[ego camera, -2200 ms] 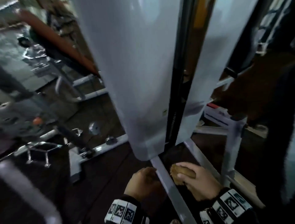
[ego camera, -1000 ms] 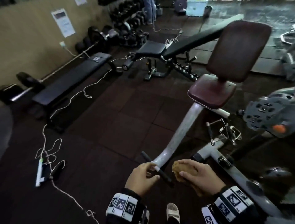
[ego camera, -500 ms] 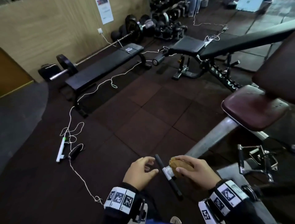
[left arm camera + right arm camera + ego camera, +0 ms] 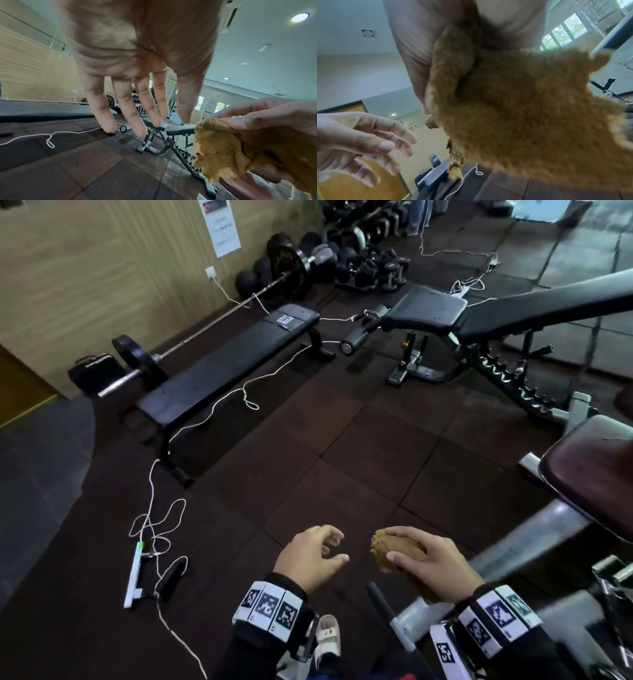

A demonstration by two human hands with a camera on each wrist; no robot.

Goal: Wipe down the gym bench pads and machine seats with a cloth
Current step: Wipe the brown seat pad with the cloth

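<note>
Gym floor of dark rubber tiles (image 4: 342,440), wood-panelled wall at left.

Item: right hand (image 4: 431,563), fingers curled round a bunched mustard-brown terry cloth (image 4: 399,559); loose folds hang below the palm in the right wrist view. Cloth held in the air, touching no pad.

Item: left hand (image 4: 308,556), holding nothing, fingers relaxed and slightly spread, just beside the cloth but apart from it.

Item: flat black padded bench (image 4: 222,371), well ahead at left, near a loaded barbell (image 4: 205,316) along the wall.

Item: adjustable black incline bench (image 4: 479,316) with a separate seat pad, far centre-right.

Item: maroon upholstered machine seat (image 4: 596,470) on a grey steel frame, at right, nearest the cloth hand.

Item: white cord (image 4: 205,419) trailing across the tiles to a small white device (image 4: 133,577).

Step in hand, as judged: transit between stations, cloth carried and no wiping under way. Which pads are already done cannot be told.

Next move calls for: stepping clear of the cord, picking one pad, and pressing the cloth flat on its top face, the free hand able to steady the frame.
</note>
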